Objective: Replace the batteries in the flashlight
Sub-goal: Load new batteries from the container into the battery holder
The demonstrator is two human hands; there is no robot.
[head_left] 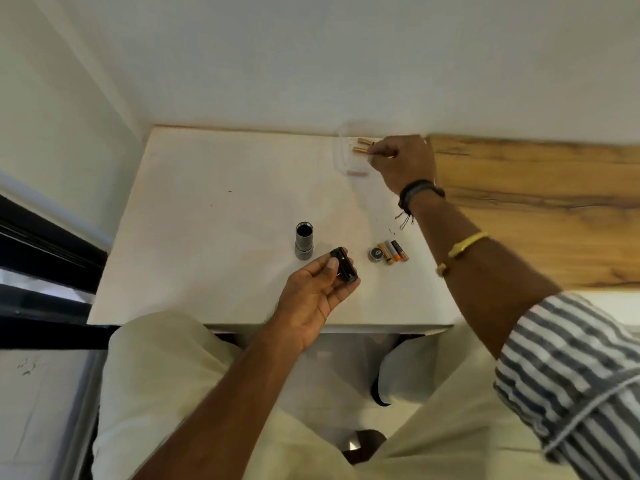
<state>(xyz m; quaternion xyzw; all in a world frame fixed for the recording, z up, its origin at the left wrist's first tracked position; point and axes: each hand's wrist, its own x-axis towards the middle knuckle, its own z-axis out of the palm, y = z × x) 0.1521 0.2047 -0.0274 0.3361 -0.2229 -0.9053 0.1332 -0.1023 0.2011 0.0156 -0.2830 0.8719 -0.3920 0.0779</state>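
Note:
The grey flashlight body [304,240] stands upright on the white table [207,209], its open end up. My left hand [317,296] holds a black battery holder [344,264] just right of the flashlight. The round tail cap [375,254] lies on the table beside three used batteries [394,251]. At the far edge my right hand [401,162] reaches into a clear plastic box [341,154], its fingers pinched on a gold battery [361,151]; a second gold battery [365,141] lies just behind it.
A wooden panel [536,202] borders the table on the right. White walls close in at the back and left. A dark window frame [45,244] runs along the left. The table's front edge sits over my lap.

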